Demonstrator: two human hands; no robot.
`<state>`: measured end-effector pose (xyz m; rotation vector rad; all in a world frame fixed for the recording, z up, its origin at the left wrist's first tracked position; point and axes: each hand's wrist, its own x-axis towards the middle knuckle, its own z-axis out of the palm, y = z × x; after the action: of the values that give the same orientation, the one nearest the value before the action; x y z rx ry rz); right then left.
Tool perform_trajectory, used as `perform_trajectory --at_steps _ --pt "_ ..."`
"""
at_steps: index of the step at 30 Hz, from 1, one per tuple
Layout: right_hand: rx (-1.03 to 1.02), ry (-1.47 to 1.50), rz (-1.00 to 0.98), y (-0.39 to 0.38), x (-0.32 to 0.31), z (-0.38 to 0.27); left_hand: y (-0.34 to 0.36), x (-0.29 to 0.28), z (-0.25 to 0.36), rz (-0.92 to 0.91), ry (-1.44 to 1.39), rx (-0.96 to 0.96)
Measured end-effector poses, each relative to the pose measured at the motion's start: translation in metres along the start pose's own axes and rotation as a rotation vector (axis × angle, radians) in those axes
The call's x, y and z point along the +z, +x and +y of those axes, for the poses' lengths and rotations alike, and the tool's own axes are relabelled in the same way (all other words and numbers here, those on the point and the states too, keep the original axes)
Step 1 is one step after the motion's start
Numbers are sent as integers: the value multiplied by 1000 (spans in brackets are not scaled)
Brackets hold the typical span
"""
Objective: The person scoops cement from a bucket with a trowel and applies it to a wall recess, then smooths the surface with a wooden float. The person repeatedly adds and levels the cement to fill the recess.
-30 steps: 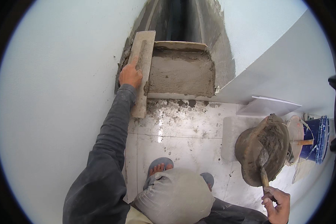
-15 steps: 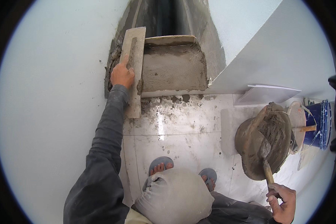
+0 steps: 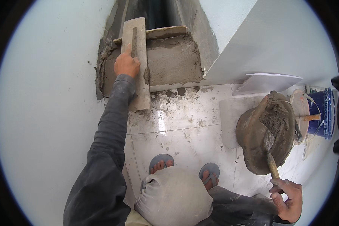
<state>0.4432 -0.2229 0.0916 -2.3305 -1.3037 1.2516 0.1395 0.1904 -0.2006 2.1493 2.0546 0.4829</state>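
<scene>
My left hand (image 3: 127,64) is closed round the handle of a long flat plastering float (image 3: 141,84), the index finger stretched along it. The float lies across a ledge of wet grey mortar (image 3: 173,62), its near end jutting past the ledge's front edge. A lump of mortar clings to the float's right edge. Low on the right, my right hand (image 3: 288,199) grips the wooden handle of a small trowel (image 3: 272,162). The trowel's blade rests inside a mortar-caked bucket (image 3: 248,139) that holds grey mortar (image 3: 277,120).
Pale walls stand left (image 3: 45,113) and right of the ledge. A thin board (image 3: 165,32) edges the mortar's back, before a dark gap. Beyond the bucket are a blue pail (image 3: 323,113) and a wooden-handled tool (image 3: 308,117). A white sheet (image 3: 269,83) leans by the wall. Mortar crumbs dot the tiles.
The float has moved right across the mortar, uncovering the ledge's left part. My right hand still holds the trowel in the bucket. The whole view has shifted slightly.
</scene>
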Motion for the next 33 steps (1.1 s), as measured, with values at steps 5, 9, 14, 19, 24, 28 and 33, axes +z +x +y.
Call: perform_trajectory --at_steps 5,9,14,19,24,28,33 --pt "-118 -72 -28 14 5 -2 23 12 49 -53 -12 -107" --pt "-23 -64 1 7 -1 -3 -8 1 24 -43 -119 74" --pt "-53 -11 52 1 3 10 4 21 44 31 -111 121" --pt "-185 -44 140 9 13 25 12 28 71 -1 -157 104" --pt "-117 -52 198 1 10 19 -22 17 61 -38 -283 114" --pt "-175 -36 161 4 12 18 -1 35 95 20 -257 115" --pt "-189 -55 149 7 11 16 -7 45 87 47 -369 191"
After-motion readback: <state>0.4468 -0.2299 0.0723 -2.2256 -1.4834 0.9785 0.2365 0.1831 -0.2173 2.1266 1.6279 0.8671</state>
